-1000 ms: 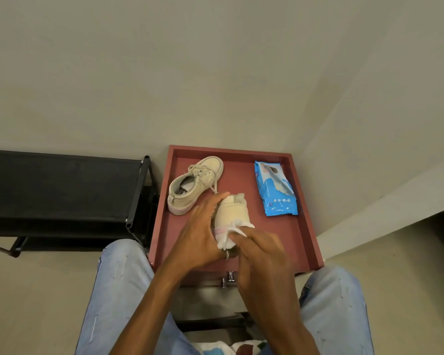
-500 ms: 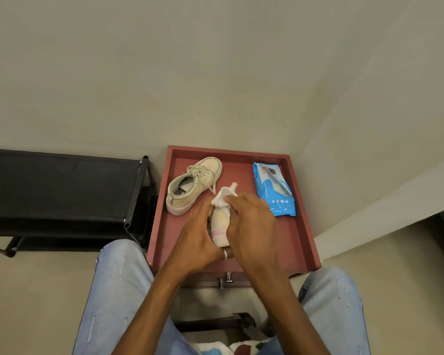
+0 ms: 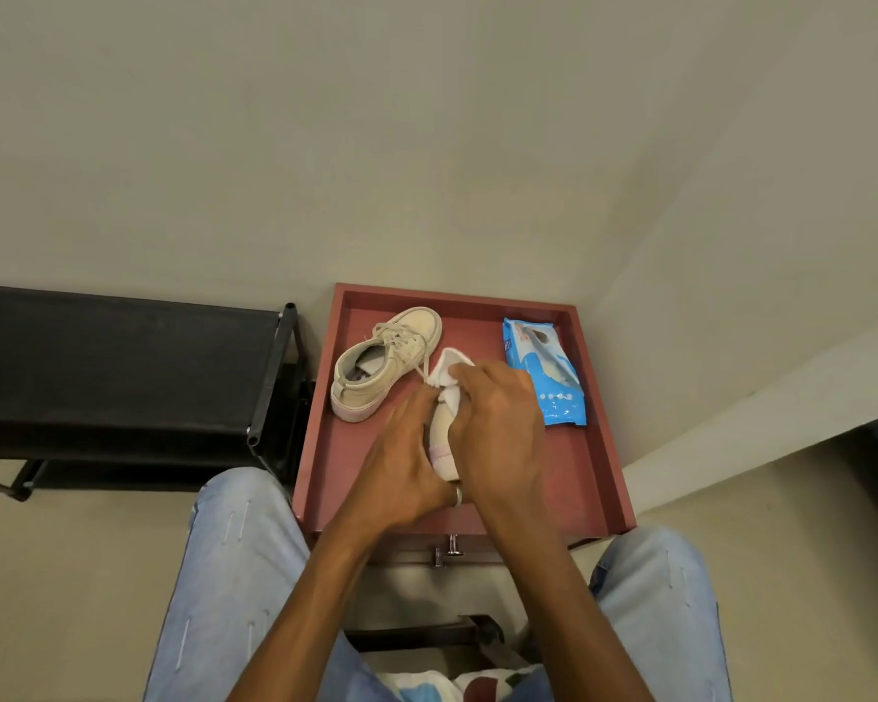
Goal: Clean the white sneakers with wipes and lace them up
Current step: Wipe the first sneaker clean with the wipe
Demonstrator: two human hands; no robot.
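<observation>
Red-rimmed counter (image 3: pixel 604 448) against a pale wall: your left hand (image 3: pixel 401 473) grips a sneaker (image 3: pixel 442 433) while your right hand (image 3: pixel 498 428) presses a bunched wipe (image 3: pixel 447 369) to it. You seem mid-cleaning; lacing likely comes later, with the second sneaker (image 3: pixel 386 367) waiting far left.

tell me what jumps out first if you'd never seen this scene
The eye goes to the middle of the red tray, where the left hand grips a pale sneaker and the right hand presses a white wipe on its far end. The second sneaker, laces in, lies behind them to the left, and a blue wipes pack lies to the right. A black rack stands left of the tray.
</observation>
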